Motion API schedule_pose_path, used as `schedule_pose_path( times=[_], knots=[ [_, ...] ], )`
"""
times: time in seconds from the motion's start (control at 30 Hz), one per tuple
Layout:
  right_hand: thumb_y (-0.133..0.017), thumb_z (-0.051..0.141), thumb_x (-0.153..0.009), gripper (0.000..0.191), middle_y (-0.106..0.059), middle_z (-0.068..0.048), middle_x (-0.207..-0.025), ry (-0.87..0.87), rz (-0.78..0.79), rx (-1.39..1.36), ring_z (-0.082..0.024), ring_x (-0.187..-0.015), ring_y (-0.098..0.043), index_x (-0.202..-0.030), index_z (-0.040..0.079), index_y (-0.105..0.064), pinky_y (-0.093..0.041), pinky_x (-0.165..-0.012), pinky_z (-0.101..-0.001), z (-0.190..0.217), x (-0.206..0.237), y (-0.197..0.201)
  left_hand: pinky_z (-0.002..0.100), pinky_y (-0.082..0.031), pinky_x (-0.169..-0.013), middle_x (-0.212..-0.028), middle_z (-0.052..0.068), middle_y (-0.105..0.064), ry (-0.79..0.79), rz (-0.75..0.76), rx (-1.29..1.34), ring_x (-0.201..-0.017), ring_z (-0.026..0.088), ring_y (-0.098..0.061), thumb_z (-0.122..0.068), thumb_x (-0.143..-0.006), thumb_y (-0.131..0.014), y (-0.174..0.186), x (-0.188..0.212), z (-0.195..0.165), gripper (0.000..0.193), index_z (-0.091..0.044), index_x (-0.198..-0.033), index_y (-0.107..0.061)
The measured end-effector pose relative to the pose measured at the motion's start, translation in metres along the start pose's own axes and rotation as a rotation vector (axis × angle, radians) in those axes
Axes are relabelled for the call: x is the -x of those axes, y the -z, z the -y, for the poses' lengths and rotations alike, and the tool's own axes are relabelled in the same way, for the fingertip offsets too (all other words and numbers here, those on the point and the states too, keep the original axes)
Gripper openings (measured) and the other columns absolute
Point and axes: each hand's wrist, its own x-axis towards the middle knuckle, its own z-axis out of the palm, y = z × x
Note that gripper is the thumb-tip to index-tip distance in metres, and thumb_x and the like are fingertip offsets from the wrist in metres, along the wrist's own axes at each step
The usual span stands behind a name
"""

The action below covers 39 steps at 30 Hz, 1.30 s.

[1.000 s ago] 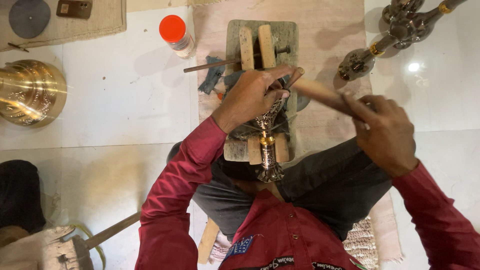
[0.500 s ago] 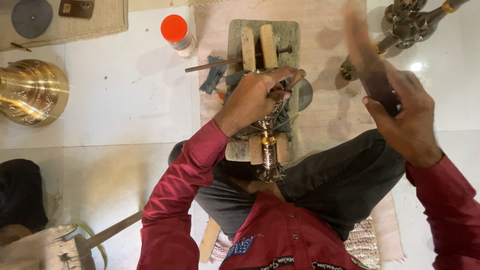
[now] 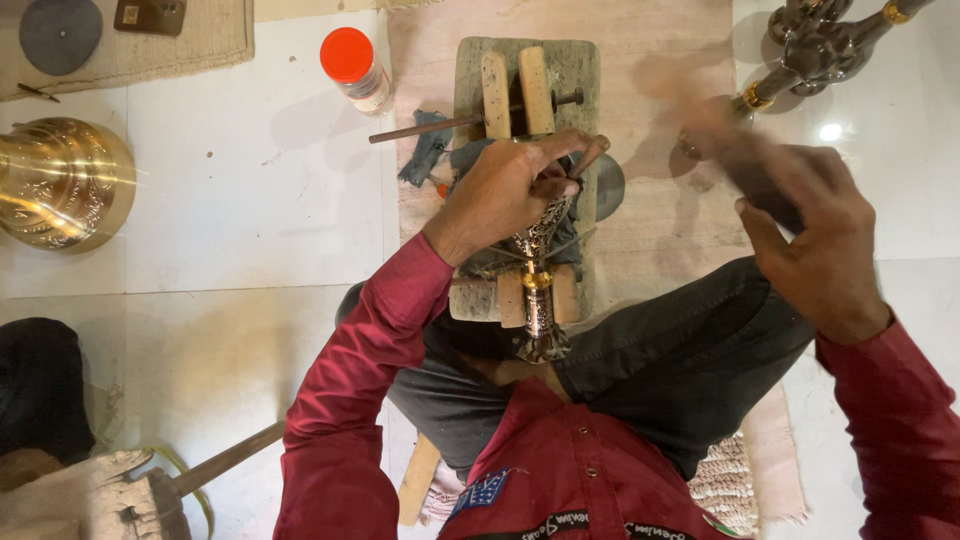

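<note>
fingers [image 3: 545,160] of the left hand [image 3: 500,195] pinch a thin punch [image 3: 588,157] onto an engraved metal goblet [image 3: 537,270] lying on a wooden clamp block [image 3: 520,80]. right hand [image 3: 815,240] grips a blurred hammer handle [image 3: 720,140], raised beside the block. brass pot [image 3: 60,180] sits far left, red-capped bottle [image 3: 355,68] near the block.

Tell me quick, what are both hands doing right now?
Left hand: closed around a thin chisel set against the engraved metal stem.
Right hand: closed on a blurred wooden mallet.
</note>
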Motion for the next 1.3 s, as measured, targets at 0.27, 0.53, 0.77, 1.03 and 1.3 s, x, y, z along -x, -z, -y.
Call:
schedule_pose_path(
  times=[0.27, 0.53, 0.77, 1.03, 1.3],
  knots=[
    [-0.074, -0.004, -0.095, 0.062, -0.061, -0.020, -0.129, -0.031, -0.023, -0.159, -0.031, -0.114, -0.066, -0.153, 0.013, -0.061, -0.061, -0.091, -0.0362, 0.003, 0.006, -0.006, 0.032, -0.067, -0.080, -0.107, 0.011, -0.079, -0.048, -0.029, 0.031, -0.095, 0.018, -0.081, -0.005, -0.090, -0.077, -0.001, 0.002, -0.001, 0.050, -0.014, -0.137, -0.061],
    [-0.074, -0.007, -0.088, 0.061, -0.059, -0.023, -0.126, -0.030, -0.121, -0.218, -0.036, -0.110, -0.067, -0.145, 0.007, -0.058, -0.060, -0.089, -0.0378, 0.003, 0.005, -0.002, 0.033, -0.066, -0.080, -0.108, 0.011, -0.079, -0.085, 0.000, -0.072, -0.095, 0.019, -0.080, -0.013, -0.092, -0.077, -0.002, 0.001, 0.009, 0.050, -0.017, -0.139, -0.061],
    [-0.077, -0.006, -0.084, 0.060, -0.063, -0.021, -0.122, 0.106, -0.087, 0.018, -0.036, -0.104, -0.069, -0.141, 0.006, -0.064, -0.060, -0.085, -0.0414, 0.007, 0.004, 0.000, 0.032, -0.067, -0.080, -0.107, 0.011, -0.079, -0.092, -0.003, -0.042, -0.095, 0.019, -0.081, -0.013, -0.094, -0.076, -0.004, 0.002, 0.013, 0.049, -0.016, -0.139, -0.060],
    [-0.078, -0.007, -0.085, 0.058, -0.066, -0.014, -0.121, 0.121, -0.069, 0.145, -0.033, -0.102, -0.068, -0.140, 0.009, -0.067, -0.055, -0.086, -0.0467, 0.003, 0.008, -0.004, 0.033, -0.065, -0.073, -0.099, 0.011, -0.078, -0.089, -0.023, -0.086, -0.089, 0.018, -0.081, -0.009, -0.092, -0.076, 0.000, 0.005, 0.003, 0.046, -0.014, -0.136, -0.061],
    [-0.074, -0.004, -0.088, 0.058, -0.062, -0.015, -0.122, -0.031, -0.063, -0.161, -0.028, -0.103, -0.065, -0.143, 0.009, -0.062, -0.054, -0.083, -0.0395, 0.008, 0.007, 0.004, 0.034, -0.066, -0.079, -0.112, 0.013, -0.078, -0.141, -0.036, -0.022, -0.095, 0.020, -0.080, -0.010, -0.092, -0.077, 0.001, 0.005, 0.005, 0.050, -0.014, -0.139, -0.060]
  ],
)
